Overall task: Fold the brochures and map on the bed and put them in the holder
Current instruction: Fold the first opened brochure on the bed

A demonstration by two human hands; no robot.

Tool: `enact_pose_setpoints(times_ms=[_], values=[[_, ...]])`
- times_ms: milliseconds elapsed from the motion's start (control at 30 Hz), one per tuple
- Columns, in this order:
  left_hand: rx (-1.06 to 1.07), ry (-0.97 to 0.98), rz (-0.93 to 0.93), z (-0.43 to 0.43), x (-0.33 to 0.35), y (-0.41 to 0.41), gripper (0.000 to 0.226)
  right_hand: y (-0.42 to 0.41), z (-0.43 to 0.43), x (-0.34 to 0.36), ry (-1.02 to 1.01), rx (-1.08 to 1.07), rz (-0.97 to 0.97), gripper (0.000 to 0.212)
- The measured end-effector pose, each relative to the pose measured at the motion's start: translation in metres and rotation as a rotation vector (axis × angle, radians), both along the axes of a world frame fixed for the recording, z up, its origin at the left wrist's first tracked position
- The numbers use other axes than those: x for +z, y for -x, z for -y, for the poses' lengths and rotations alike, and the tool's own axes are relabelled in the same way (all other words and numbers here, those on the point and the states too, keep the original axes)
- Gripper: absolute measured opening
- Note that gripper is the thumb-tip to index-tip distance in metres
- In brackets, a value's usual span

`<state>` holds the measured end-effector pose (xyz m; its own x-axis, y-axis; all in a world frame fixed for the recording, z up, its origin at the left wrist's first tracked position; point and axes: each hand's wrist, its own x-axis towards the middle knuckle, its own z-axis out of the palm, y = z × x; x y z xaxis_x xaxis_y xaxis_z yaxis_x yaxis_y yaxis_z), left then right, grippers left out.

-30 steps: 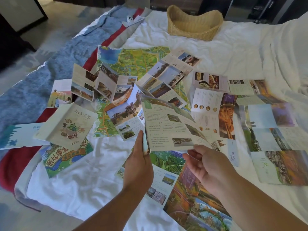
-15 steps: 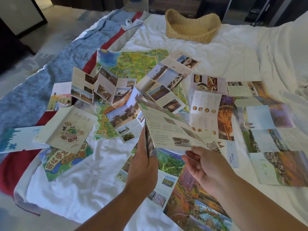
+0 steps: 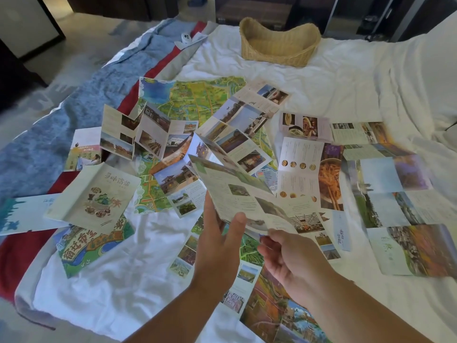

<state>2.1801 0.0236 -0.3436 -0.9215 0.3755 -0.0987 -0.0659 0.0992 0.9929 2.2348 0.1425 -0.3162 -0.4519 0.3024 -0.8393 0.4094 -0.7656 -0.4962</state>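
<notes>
The left hand (image 3: 217,243) is gripping 1 pale green printed paper brochure (image 3: 237,191), partly folded, well in front of the empty woven wicker holder (image 3: 277,54), the right hand (image 3: 291,258) is curling at its edge, grasp unclear, and the green illustrated map (image 3: 193,100) and other brochures (image 3: 304,169) are lying unfolded, none yet in the holder.

White bed (image 3: 346,82) carries spread brochures (image 3: 94,196), a map (image 3: 188,100) (unfolded), wicker holder (image 3: 279,50).
</notes>
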Motion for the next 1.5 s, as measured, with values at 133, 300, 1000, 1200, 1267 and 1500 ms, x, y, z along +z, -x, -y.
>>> enact_pose_setpoints(times_ms=[133, 300, 1000, 1200, 1267, 1500], values=[[0.035, 0.03, 0.025, -0.004, -0.001, -0.002, 0.064, -0.002, 0.002, -0.005, -0.041, 0.012, 0.04, 0.011], [0.008, 0.048, 0.001, -0.005, 0.006, 0.002, 0.065, -0.004, -0.002, -0.011, -0.049, -0.005, 0.07, 0.01], [0.083, 0.1, 0.022, 0.0, 0.004, 0.009, 0.068, -0.025, -0.062, -0.068, -0.13, -0.23, 0.171, 0.004], [0.073, 0.064, 0.028, -0.003, 0.003, 0.01, 0.069, -0.022, -0.063, -0.066, -0.113, -0.17, 0.218, 0.005], [0.068, 0.057, 0.024, -0.005, 0.003, 0.009, 0.068, -0.024, -0.063, -0.065, -0.12, -0.158, 0.214, 0.005], [0.047, 0.128, 0.0, -0.008, 0.001, 0.007, 0.066, -0.025, -0.066, -0.056, -0.168, -0.141, 0.234, 0.009]])
